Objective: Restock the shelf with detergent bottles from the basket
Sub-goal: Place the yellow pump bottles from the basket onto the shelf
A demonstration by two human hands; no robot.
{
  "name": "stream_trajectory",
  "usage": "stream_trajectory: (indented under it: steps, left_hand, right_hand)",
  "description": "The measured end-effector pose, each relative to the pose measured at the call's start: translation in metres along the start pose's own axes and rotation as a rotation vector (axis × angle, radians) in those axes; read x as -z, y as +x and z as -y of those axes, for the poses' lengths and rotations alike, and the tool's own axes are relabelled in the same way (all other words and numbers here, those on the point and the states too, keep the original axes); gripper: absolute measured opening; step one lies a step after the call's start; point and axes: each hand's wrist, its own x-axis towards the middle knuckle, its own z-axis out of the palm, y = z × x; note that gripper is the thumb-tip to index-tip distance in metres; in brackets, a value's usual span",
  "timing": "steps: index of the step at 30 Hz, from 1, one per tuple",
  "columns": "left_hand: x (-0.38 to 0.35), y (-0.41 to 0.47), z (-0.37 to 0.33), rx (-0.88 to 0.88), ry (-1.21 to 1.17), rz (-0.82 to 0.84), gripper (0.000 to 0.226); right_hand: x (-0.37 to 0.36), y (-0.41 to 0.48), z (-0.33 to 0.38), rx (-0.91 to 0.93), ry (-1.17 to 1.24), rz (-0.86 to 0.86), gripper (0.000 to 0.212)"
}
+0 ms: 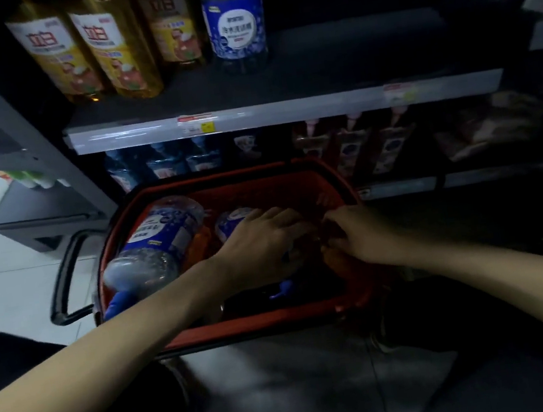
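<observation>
On the floor in front of the shelving stands a red basket, its black handle folded out to the left. Two detergent bottles lie in it on their sides, caps toward the person. The left bottle is clear plastic with a blue and white label round its middle, and its blue cap rests at the basket's near rim. The second bottle, just to its right, bears the same label. Most of it is covered, and a second cap, also blue, shows below the wrist. Something orange lies beside the bottles, too dim to tell what.

The left hand lies palm down on the second bottle, fingers curved over its body in a grip. The right hand is just beside it at the bottle's right, fingertips bent inward; whether they have hold of anything is lost in shadow.

Above the basket, the shelf carries four upright bottles in a row at its left. Three are yellow bottles with red and white labels, and next to them is one blue-labelled bottle like the two in the basket. Two price tags sit on its front rail. Behind the basket, the lower shelf holds dark bottles, blurred.
</observation>
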Motion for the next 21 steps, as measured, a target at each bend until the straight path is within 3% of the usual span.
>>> stream_trajectory:
  steps: [4, 10, 11, 13, 15, 18, 21]
  left_hand:
    - [-0.010, 0.035, -0.017, -0.080, -0.004, 0.137, 0.051]
    - [-0.032, 0.066, -0.033, -0.177, 0.192, 0.332, 0.037]
    - [-0.032, 0.069, -0.038, -0.198, 0.221, 0.324, 0.036]
    - [-0.030, 0.072, -0.048, -0.272, 0.297, 0.275, 0.055]
    - [-0.030, 0.071, -0.053, -0.339, 0.381, 0.265, 0.063]
    - [-0.033, 0.066, -0.051, -0.305, 0.341, 0.262, 0.029]
    - [-0.030, 0.065, -0.048, -0.229, 0.243, 0.218, 0.027]
  right_hand:
    - [-0.005, -0.008, -0.022, 0.140, -0.092, -0.091, 0.006]
    - [-0.018, -0.007, -0.053, 0.270, -0.607, -0.126, 0.023]
    - [-0.022, -0.007, -0.056, 0.271, -0.607, -0.138, 0.027]
    - [-0.025, -0.011, -0.060, 0.235, -0.444, -0.167, 0.038]
    - [-0.022, -0.015, -0.061, 0.210, -0.306, -0.189, 0.037]
    - [-0.018, -0.020, -0.061, 0.213, -0.269, -0.185, 0.029]
    - [-0.023, -0.020, -0.062, 0.226, -0.212, -0.213, 0.044]
